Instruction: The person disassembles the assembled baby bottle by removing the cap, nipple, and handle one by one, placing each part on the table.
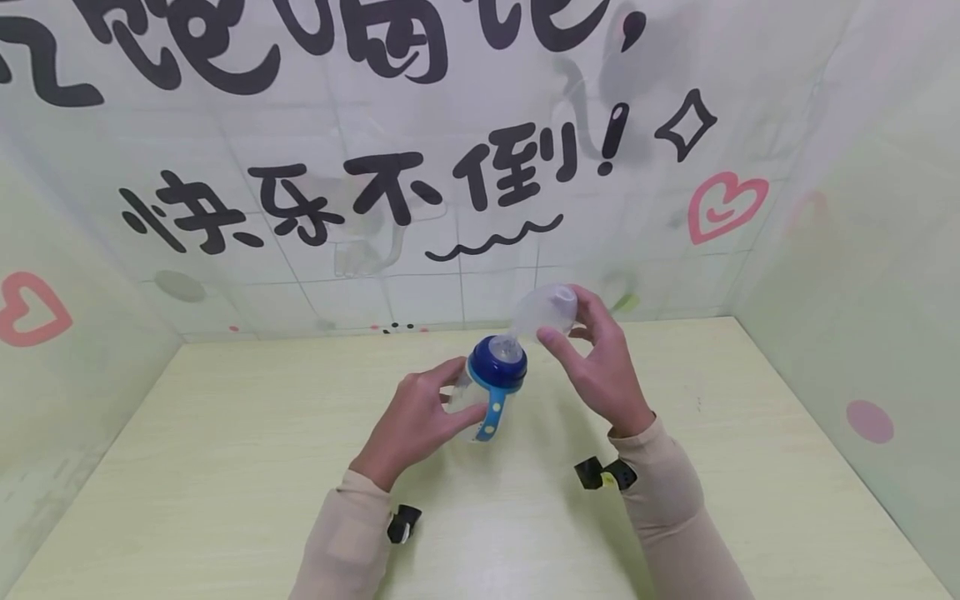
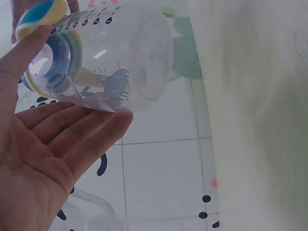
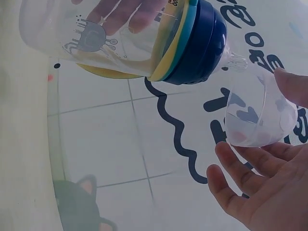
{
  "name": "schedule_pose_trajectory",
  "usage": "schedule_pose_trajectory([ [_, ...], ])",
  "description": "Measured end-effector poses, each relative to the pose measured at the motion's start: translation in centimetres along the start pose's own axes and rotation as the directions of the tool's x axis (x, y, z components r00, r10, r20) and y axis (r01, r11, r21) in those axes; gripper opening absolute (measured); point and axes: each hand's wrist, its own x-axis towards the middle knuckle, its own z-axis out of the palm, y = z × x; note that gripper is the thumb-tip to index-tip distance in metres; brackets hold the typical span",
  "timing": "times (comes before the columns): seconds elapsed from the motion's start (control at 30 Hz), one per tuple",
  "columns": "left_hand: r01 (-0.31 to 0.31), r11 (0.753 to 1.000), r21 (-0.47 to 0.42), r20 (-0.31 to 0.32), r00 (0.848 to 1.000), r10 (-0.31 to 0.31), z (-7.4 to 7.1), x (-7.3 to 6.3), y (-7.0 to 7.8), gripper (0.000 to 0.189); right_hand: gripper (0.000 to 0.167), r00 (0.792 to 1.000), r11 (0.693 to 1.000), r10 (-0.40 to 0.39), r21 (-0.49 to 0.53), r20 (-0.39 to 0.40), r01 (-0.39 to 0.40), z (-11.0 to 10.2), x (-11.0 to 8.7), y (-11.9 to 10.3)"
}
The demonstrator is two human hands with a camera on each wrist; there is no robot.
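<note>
A clear baby bottle (image 1: pixel 467 393) with a dark blue collar (image 1: pixel 498 364), a see-through teat and blue-and-yellow handles is tilted above the table. My left hand (image 1: pixel 420 414) grips it, thumb at a handle (image 1: pixel 491 414) and fingers along the far side of the body. Markings and a small animal print show on the bottle (image 2: pixel 108 72) in the left wrist view. To the right, my right hand (image 1: pixel 602 362) holds a translucent domed cap (image 1: pixel 542 313) between thumb and fingers. In the right wrist view the cap (image 3: pixel 260 110) is beside the teat (image 3: pixel 236 61), its open side toward it.
A pale wood-grain table (image 1: pixel 225 467) lies beneath both hands. Behind it stands a translucent printed sheet (image 1: pixel 390 292) with black lettering and hearts, and similar panels (image 1: pixel 847 292) rise at the sides. Small black cameras (image 1: pixel 403 525) are worn on both wrists.
</note>
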Motion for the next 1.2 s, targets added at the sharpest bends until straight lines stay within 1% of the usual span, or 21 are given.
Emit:
schedule_pose_trajectory([
  [0.2,0.010,1.000,0.018,0.001,1.000,-0.010,-0.1,0.0,0.0,0.048,0.051,1.000,1.000,0.013,-0.005,-0.012,-0.013,-0.4,0.0,0.1],
  [0.47,0.005,1.000,0.024,-0.008,1.000,-0.005,-0.2,0.0,0.1,0.050,0.050,1.000,1.000,0.028,-0.012,-0.010,-0.028,-0.5,0.1,0.4],
  [0.8,0.010,1.000,0.017,-0.005,1.000,-0.010,-0.4,-0.1,0.1,0.050,0.052,0.996,0.996,0.089,-0.028,0.008,-0.089,-0.5,0.1,0.8],
  [1.0,0.027,0.999,0.018,0.001,1.000,-0.027,-0.6,-0.1,0.4,0.052,0.054,0.993,0.992,0.113,-0.056,0.024,-0.111,-0.3,0.2,1.4],
  [1.2,0.024,0.999,0.022,-0.004,1.000,-0.024,-0.7,-0.1,0.5,0.053,0.056,0.992,0.988,0.120,-0.105,0.035,-0.116,-0.2,0.2,1.8],
])
